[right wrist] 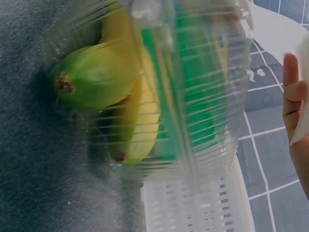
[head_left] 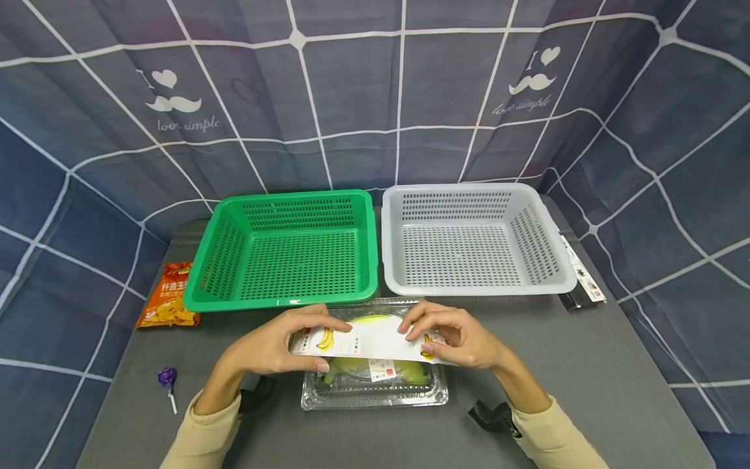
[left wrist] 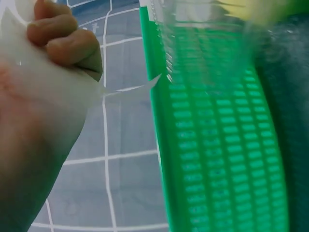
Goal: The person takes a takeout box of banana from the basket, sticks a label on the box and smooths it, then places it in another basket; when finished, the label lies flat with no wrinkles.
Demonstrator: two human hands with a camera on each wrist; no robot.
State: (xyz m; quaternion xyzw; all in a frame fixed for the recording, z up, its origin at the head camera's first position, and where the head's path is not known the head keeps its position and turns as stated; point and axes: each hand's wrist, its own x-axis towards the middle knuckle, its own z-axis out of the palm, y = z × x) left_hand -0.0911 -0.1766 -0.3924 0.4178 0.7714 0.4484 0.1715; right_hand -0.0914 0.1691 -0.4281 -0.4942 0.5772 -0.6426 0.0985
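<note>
A clear plastic clamshell box (head_left: 375, 397) with green-yellow bananas (head_left: 413, 372) inside lies before me in the head view, a small white sticker on its lid. Across its top runs a white paper label strip (head_left: 377, 335) printed with bananas. My left hand (head_left: 293, 335) grips the strip's left end, thumb near its lower edge. The right hand (head_left: 454, 335) holds its other end with bent fingers and thumb. Through the box wall, the right wrist view shows the banana tips (right wrist: 96, 77) up close. Curled left fingers (left wrist: 72, 46) appear beside white paper in the left wrist view.
Behind the box stand a green basket (head_left: 281, 303) and a light grey basket (head_left: 480, 290). An orange snack bag (head_left: 170, 296) and a purple lollipop (head_left: 167, 378) lie at left. A black-and-white package (head_left: 580, 283) is partly hidden beside the grey basket.
</note>
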